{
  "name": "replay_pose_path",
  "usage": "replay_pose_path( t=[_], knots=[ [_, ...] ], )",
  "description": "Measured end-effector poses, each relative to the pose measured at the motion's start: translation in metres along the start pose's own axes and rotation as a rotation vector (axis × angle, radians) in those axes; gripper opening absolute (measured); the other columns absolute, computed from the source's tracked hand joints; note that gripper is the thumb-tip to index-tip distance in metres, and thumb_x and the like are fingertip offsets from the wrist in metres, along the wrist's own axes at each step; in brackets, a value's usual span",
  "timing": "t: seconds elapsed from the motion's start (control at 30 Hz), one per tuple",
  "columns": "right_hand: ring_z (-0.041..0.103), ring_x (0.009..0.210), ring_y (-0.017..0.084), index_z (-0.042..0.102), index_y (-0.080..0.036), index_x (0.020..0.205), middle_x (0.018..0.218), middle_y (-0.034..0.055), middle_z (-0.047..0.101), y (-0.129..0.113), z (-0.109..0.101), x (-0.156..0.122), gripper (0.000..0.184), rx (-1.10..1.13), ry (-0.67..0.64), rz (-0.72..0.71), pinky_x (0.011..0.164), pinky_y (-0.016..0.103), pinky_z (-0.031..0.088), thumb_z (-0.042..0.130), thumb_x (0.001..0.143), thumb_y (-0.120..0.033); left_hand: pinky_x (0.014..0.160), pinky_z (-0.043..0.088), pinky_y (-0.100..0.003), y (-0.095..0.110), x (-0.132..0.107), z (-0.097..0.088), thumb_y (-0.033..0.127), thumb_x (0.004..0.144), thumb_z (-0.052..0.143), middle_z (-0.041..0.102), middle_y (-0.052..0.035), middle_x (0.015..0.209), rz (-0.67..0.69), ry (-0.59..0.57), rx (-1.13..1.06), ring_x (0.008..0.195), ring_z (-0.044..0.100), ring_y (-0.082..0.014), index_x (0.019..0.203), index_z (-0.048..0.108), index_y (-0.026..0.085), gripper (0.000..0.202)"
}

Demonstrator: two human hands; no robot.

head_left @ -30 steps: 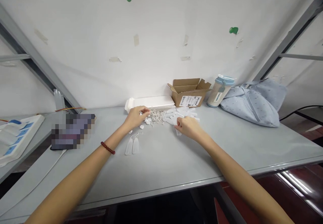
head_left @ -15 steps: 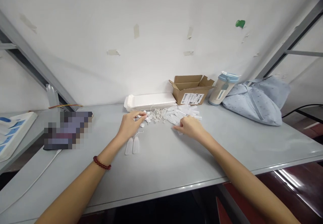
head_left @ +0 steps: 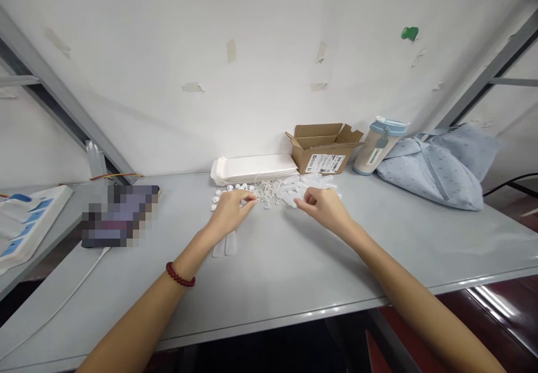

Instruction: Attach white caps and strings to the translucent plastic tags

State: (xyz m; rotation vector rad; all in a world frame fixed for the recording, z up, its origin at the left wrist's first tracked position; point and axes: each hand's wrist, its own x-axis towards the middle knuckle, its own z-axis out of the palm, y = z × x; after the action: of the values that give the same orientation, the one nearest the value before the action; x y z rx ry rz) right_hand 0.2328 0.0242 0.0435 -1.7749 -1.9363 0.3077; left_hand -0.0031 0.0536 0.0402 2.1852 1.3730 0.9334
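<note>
My left hand (head_left: 230,209) is closed in a pinch beside a tangle of thin white strings (head_left: 265,191). What its fingertips hold, if anything, is too small to make out. Small white caps (head_left: 217,199) lie behind and left of that hand. Under its wrist, two flat translucent plastic pieces (head_left: 231,244) rest side by side, their upper ends covered. My right hand (head_left: 323,208) pinches a clear plastic piece (head_left: 289,198) between thumb and forefinger, at the front of a heap of similar clear pieces (head_left: 318,180).
Against the wall stand a stack of flat white packs (head_left: 256,166), an open cardboard box (head_left: 323,157), a tumbler (head_left: 378,146) and a light blue cloth bag (head_left: 432,171). A blurred-out phone (head_left: 121,216) with a cable and a power strip (head_left: 33,224) are at left.
My left hand has moved right, from the white caps to the strings, uncovering the caps. My right hand has lifted slightly with a clear plastic piece. The view has shifted a little.
</note>
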Motion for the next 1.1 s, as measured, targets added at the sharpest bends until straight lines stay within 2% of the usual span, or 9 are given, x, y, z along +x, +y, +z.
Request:
replay_pose_path(
  t=[0.1, 0.2, 0.33, 0.47, 0.57, 0.63, 1.0, 1.1],
  knots=[
    [0.049, 0.05, 0.011, 0.045, -0.019, 0.061, 0.054, -0.0007, 0.055, -0.003, 0.009, -0.004, 0.029, 0.128, 0.066, -0.088, 0.051, 0.023, 0.034, 0.053, 0.08, -0.039, 0.076, 0.049, -0.031, 0.003, -0.004, -0.001, 0.03, 0.082, 0.053, 0.073, -0.0026, 0.09, 0.044, 0.012, 0.025, 0.085, 0.065, -0.0209, 0.082, 0.069, 0.021, 0.019],
    [0.053, 0.05, 0.012, 0.046, -0.019, 0.065, 0.057, -0.0003, 0.057, -0.005, 0.018, -0.008, 0.029, 0.203, 0.027, -0.131, 0.049, 0.022, 0.036, 0.053, 0.082, -0.042, 0.075, 0.049, -0.032, 0.006, -0.007, -0.002, 0.028, 0.082, 0.053, 0.073, -0.0023, 0.086, 0.07, -0.035, 0.047, 0.082, 0.064, -0.021, 0.079, 0.068, 0.021, 0.017],
    [0.055, 0.048, 0.011, 0.048, -0.019, 0.073, 0.061, -0.0002, 0.059, -0.007, 0.025, -0.011, 0.026, 0.304, -0.032, -0.18, 0.049, 0.021, 0.038, 0.053, 0.084, -0.042, 0.074, 0.048, -0.03, 0.009, -0.01, -0.003, 0.028, 0.084, 0.052, 0.072, -0.0025, 0.088, 0.037, 0.057, -0.001, 0.083, 0.064, -0.0197, 0.083, 0.067, 0.021, 0.017],
    [0.055, 0.05, 0.009, 0.052, -0.017, 0.089, 0.078, 0.0032, 0.065, -0.008, 0.03, -0.014, 0.022, 0.324, -0.058, -0.29, 0.051, 0.022, 0.042, 0.052, 0.085, -0.039, 0.07, 0.048, -0.028, 0.013, -0.013, -0.002, 0.027, 0.083, 0.053, 0.072, -0.0015, 0.084, 0.066, -0.043, -0.015, 0.078, 0.063, -0.0185, 0.078, 0.066, 0.021, 0.016],
    [0.054, 0.051, 0.009, 0.053, -0.017, 0.094, 0.083, 0.0042, 0.066, -0.01, 0.034, -0.017, 0.021, 0.314, -0.064, -0.353, 0.052, 0.022, 0.043, 0.052, 0.085, -0.036, 0.071, 0.049, -0.029, 0.016, -0.014, -0.002, 0.028, 0.084, 0.052, 0.072, -0.0023, 0.089, 0.062, 0.057, -0.043, 0.08, 0.063, -0.0187, 0.083, 0.066, 0.02, 0.016],
    [0.054, 0.052, 0.008, 0.053, -0.017, 0.095, 0.085, 0.0044, 0.066, -0.012, 0.037, -0.018, 0.019, 0.33, -0.079, -0.368, 0.052, 0.022, 0.043, 0.052, 0.085, -0.033, 0.072, 0.049, -0.028, 0.018, -0.015, -0.003, 0.028, 0.084, 0.053, 0.072, -0.0024, 0.089, 0.047, 0.085, -0.065, 0.081, 0.064, -0.0189, 0.085, 0.066, 0.02, 0.016],
    [0.057, 0.058, 0.009, 0.051, -0.019, 0.098, 0.091, 0.0049, 0.064, -0.015, 0.042, -0.024, 0.019, 0.457, -0.096, -0.406, 0.056, 0.025, 0.051, 0.053, 0.084, -0.032, 0.062, 0.049, -0.026, 0.032, -0.028, 0.001, 0.025, 0.083, 0.052, 0.071, -0.0022, 0.088, 0.076, -0.028, -0.097, 0.082, 0.063, -0.0187, 0.081, 0.067, 0.022, 0.015],
    [0.057, 0.059, 0.009, 0.051, -0.019, 0.098, 0.09, 0.0046, 0.063, -0.015, 0.041, -0.024, 0.019, 0.456, -0.097, -0.414, 0.057, 0.025, 0.051, 0.053, 0.085, -0.033, 0.065, 0.05, -0.027, 0.032, -0.03, 0.004, 0.024, 0.084, 0.051, 0.071, -0.0027, 0.088, 0.123, -0.015, -0.069, 0.082, 0.063, -0.0185, 0.084, 0.067, 0.021, 0.016]
  ],
)
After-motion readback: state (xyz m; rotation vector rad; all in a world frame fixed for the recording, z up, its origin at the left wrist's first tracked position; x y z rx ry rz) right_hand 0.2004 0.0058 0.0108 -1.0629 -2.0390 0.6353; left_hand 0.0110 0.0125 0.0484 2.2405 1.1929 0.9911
